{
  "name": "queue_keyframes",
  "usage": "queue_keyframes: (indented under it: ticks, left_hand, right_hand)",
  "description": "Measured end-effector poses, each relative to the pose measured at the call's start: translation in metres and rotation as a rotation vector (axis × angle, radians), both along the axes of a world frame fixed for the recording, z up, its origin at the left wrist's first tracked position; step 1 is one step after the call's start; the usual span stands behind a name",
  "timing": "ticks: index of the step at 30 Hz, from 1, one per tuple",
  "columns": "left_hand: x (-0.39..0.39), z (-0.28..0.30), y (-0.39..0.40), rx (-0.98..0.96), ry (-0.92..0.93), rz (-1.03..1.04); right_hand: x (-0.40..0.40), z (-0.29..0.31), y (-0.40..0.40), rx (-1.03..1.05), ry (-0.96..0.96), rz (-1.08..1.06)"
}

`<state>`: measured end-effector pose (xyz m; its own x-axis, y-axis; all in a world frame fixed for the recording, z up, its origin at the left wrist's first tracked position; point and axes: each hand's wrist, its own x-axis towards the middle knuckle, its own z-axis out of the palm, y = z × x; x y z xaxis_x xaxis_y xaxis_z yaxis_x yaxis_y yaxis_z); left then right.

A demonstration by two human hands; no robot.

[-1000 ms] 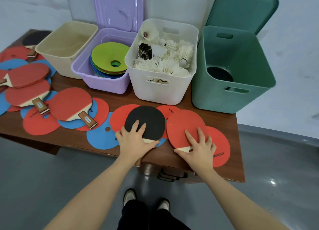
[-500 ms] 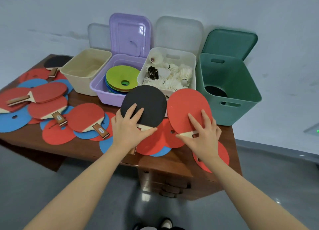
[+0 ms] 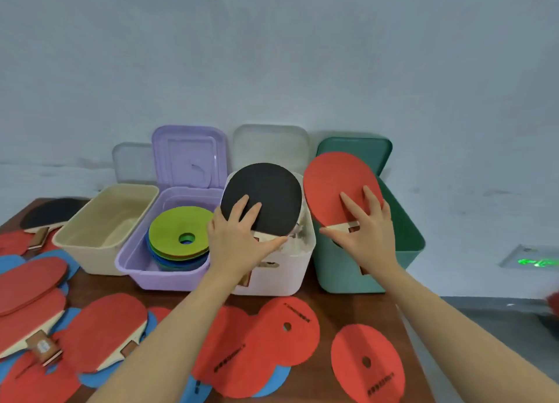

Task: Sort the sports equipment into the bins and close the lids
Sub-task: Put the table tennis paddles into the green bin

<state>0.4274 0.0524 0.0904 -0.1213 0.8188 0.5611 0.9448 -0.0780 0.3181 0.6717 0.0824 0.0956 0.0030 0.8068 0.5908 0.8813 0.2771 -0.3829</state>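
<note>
My left hand (image 3: 239, 245) grips a black-faced paddle (image 3: 266, 196) by its handle, lifted in front of the white bin (image 3: 281, 275). My right hand (image 3: 366, 236) grips a red-faced paddle (image 3: 335, 181) the same way, held up in front of the green bin (image 3: 402, 239) and its upright lid (image 3: 363, 148). The purple bin (image 3: 142, 260) holds a stack of green and blue discs (image 3: 178, 236). A beige bin (image 3: 99, 227) stands to its left. More red paddles (image 3: 102, 330) and flat red discs (image 3: 366, 363) and blue discs lie on the table.
The brown wooden table (image 3: 348, 308) ends at the right just past the green bin, with grey floor beyond. The purple lid (image 3: 190, 157) and two pale lids lean on the wall behind the bins. A black paddle (image 3: 51, 212) lies at the far left.
Both hands have lifted their paddles off the table and carried them up and away, to bin height. The camera has tilted upward.
</note>
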Motion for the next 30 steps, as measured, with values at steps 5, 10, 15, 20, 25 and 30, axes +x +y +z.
queue_keyframes:
  ticks: [5, 10, 15, 20, 25, 30]
  left_hand:
    - [0.022, 0.021, 0.062, -0.095, -0.022, 0.011]
    - [0.050, 0.021, 0.118, -0.130, -0.099, 0.010]
    - [0.074, 0.008, 0.158, -0.112, -0.140, -0.070]
    - [0.106, 0.010, 0.183, -0.192, -0.173, -0.136]
    - [0.145, 0.005, 0.194, -0.203, -0.181, -0.229]
    - [0.183, -0.009, 0.199, -0.359, -0.126, -0.260]
  right_hand:
    - [0.036, 0.011, 0.076, -0.238, -0.168, -0.102]
    - [0.056, -0.024, 0.126, -0.501, -0.270, -0.096]
    - [0.068, -0.062, 0.150, -0.607, -0.322, -0.051]
    - [0.075, -0.066, 0.152, -0.482, -0.198, -0.014]
    - [0.086, -0.033, 0.153, -0.113, 0.142, 0.000]
    - [0.105, -0.034, 0.158, -0.197, -0.018, -0.059]
